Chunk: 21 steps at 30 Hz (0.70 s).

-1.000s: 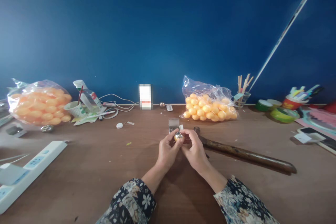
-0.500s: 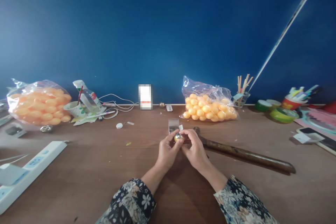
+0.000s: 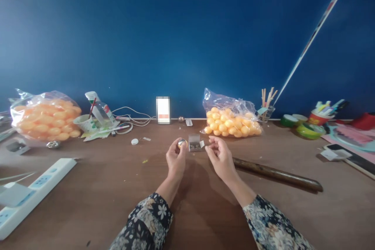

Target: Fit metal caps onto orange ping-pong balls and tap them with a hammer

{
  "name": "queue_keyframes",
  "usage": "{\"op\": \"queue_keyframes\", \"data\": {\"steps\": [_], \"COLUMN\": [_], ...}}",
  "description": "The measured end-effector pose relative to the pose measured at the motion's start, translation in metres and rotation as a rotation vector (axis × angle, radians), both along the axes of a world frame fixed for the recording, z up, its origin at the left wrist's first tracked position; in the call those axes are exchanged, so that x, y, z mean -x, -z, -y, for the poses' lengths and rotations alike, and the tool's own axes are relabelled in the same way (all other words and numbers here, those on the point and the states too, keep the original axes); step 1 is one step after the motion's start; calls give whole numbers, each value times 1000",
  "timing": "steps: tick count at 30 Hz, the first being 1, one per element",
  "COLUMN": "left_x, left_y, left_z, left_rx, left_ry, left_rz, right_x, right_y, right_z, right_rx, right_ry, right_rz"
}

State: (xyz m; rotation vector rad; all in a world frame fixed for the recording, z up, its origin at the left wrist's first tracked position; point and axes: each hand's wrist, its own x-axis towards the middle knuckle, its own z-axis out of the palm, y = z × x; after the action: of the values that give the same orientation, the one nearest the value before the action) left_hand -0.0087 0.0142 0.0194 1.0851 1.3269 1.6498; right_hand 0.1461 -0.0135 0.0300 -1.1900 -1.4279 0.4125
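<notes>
My left hand (image 3: 175, 158) is raised above the brown table (image 3: 102, 187) with its fingertips closed on a small ball (image 3: 182, 143) that looks partly silver and partly orange. My right hand (image 3: 220, 157) hovers a little to the right, fingers loosely curled and apart, with nothing visible in them. Between the two hands, just beyond them, sits a small open box (image 3: 194, 143) with small dark bits inside. A long dark wooden handle (image 3: 275, 173) lies on the table behind my right hand.
A clear bag of orange balls (image 3: 231, 120) lies behind the box; a bigger bag of orange balls (image 3: 45, 117) sits far left. A white power strip (image 3: 32, 188) lies at the left edge. A bottle, paper cup and cables are at the back left; tape rolls and a pen cup at the right.
My hands have come apart. The left hand kept the ball and lifted it to the left, and the right hand let go and moved right. The view tilted up slightly.
</notes>
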Motion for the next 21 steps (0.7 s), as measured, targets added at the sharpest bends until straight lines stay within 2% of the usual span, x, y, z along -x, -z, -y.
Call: {"op": "queue_keyframes", "data": {"steps": [3,7,9,15,21], "left_x": [0,1,2,1,1], "left_y": [6,15,17,18,17], "left_z": [-4,-11,-12,-10,-8], "left_rx": [-7,28,37,-1,-7], "left_ry": [-8,-49,-51,-54,-72], "left_rz": [16,70,80,51,16], "right_x": [-3,4,11,32,39], "right_y": [-14,-33,-38,-40,-40], "right_z": [-12,-32,-41,-59,-67], "right_rx": [79,305,365,451,450], "right_ry": [-38,-106,-127,-121,-135], "right_rz": [264,852,992,1149,1205]}}
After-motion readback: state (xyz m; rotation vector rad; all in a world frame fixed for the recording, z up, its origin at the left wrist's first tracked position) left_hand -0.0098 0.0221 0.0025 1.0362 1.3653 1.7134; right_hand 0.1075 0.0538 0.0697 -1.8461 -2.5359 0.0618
